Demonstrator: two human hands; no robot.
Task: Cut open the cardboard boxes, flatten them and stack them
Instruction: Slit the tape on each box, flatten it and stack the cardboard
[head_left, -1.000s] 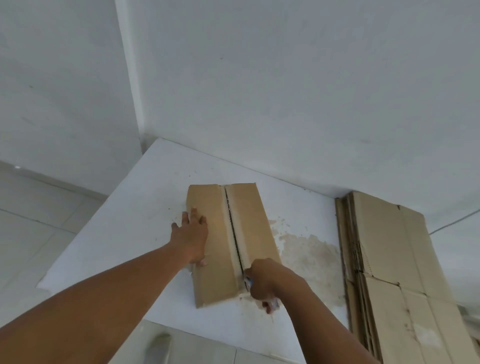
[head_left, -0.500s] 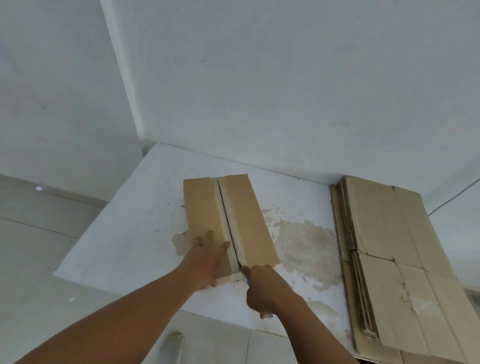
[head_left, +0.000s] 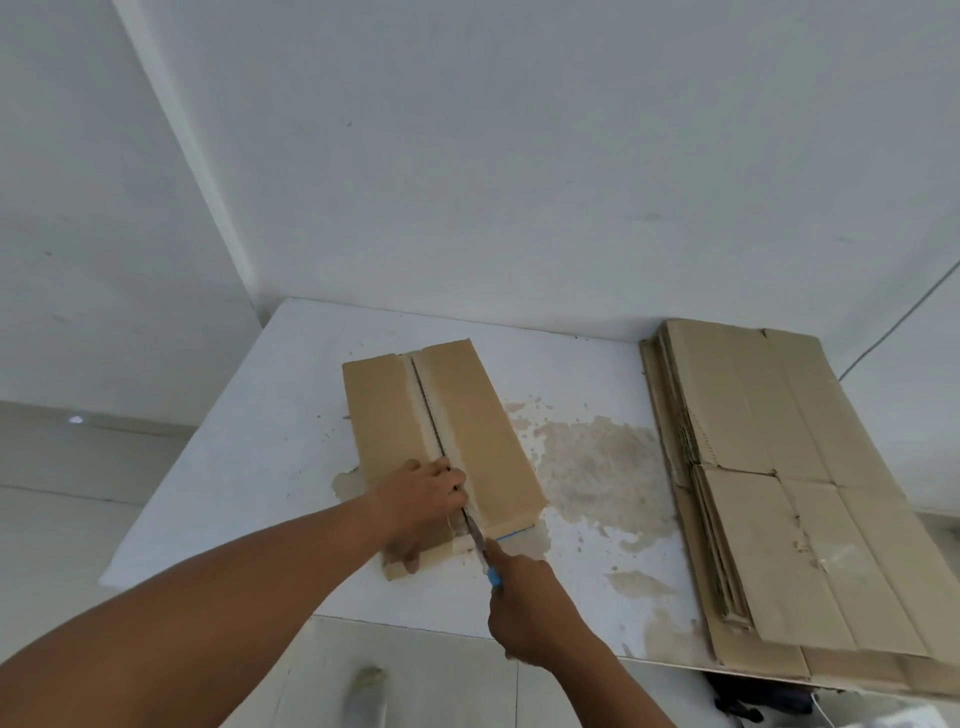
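Note:
A brown cardboard box (head_left: 478, 421) lies on the white table (head_left: 249, 467), its two top flaps meeting along a slit centre seam. My left hand (head_left: 421, 499) rests on the near part of the left flap, fingertips at the seam. My right hand (head_left: 530, 608) grips a blue-handled cutter (head_left: 480, 545) whose blade points into the seam at the box's near end. A stack of flattened cardboard boxes (head_left: 779, 478) lies at the right of the table.
White walls meet in a corner behind the table. A brown stained patch (head_left: 587, 457) marks the tabletop between the box and the stack. Tiled floor (head_left: 47, 519) lies left and in front. A dark object (head_left: 753, 696) sits under the stack's near edge.
My right hand has drawn the cutter back toward me, off the box's near end. My left hand slid down the left flap to the near seam. The view tilted down slightly.

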